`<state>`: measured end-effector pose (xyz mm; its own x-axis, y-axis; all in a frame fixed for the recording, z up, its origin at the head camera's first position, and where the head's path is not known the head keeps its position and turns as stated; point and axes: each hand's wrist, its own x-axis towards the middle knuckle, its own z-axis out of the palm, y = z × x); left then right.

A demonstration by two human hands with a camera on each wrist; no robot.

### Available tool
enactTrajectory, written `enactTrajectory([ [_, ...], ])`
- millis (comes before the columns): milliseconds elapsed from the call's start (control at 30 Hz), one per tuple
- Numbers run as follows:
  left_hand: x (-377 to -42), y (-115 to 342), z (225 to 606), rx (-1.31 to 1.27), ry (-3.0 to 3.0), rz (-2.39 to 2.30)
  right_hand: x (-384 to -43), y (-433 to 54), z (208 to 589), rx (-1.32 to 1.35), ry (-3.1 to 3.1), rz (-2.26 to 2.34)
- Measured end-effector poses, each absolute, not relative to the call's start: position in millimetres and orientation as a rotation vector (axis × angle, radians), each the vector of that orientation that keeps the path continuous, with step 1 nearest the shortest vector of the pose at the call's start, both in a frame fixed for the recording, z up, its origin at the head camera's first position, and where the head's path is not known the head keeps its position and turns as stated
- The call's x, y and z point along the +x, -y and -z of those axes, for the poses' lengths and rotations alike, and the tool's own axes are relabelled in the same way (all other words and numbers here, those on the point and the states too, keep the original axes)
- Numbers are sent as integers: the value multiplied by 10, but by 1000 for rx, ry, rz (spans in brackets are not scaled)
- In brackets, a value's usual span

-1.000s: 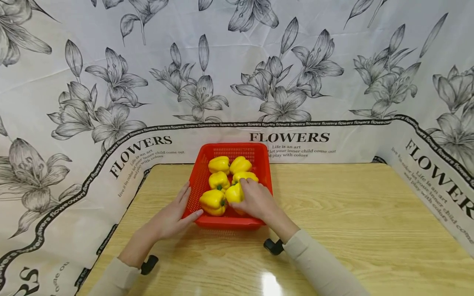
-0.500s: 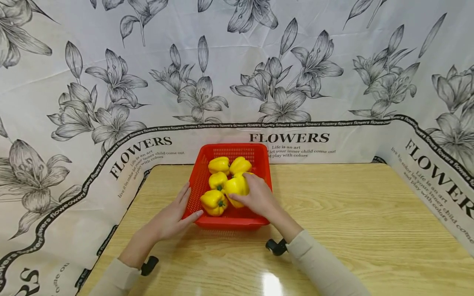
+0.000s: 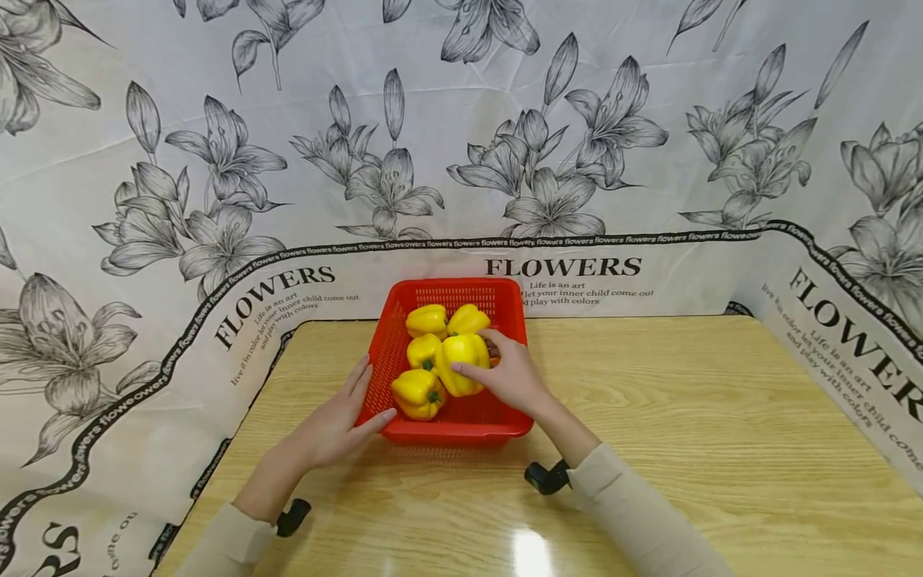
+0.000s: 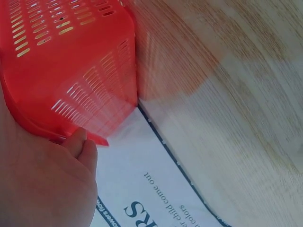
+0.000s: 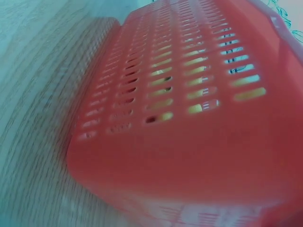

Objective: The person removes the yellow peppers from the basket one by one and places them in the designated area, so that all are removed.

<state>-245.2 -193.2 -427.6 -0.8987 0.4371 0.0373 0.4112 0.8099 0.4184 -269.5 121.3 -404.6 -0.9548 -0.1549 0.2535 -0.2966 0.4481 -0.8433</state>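
My right hand (image 3: 510,375) grips a yellow bell pepper (image 3: 461,361) inside the red plastic basket (image 3: 454,433), with the thumb on its near side. Part of that pepper is hidden by the hand. My left hand (image 3: 335,421) holds the basket's near left corner, thumb on the front rim and fingers along the left side; in the left wrist view its fingers (image 4: 85,147) bend at the rim. Other bell peppers lie in the basket: one at the near left (image 3: 417,393), one behind it (image 3: 423,351), and two at the back. The right wrist view shows the slotted basket wall (image 5: 189,156).
The basket stands on a wooden table (image 3: 649,417), near its back edge. A white cloth with flower drawings (image 3: 548,160) hangs behind and at the sides. Black wrist straps (image 3: 546,477) show under both sleeves.
My right hand has lifted the bell pepper from the near right part of the basket and turned it more upright. The left hand stays on the corner.
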Motion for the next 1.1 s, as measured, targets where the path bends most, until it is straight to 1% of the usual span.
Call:
enactTrajectory([
  [567,-2433,1939,4309,641,-2918,-728,-2763,-1434,3939,379,2446,-2006],
  [1100,-2437,1902,4290,600,-2905,-776,-2841,-1953,3869,407,2512,-1921],
])
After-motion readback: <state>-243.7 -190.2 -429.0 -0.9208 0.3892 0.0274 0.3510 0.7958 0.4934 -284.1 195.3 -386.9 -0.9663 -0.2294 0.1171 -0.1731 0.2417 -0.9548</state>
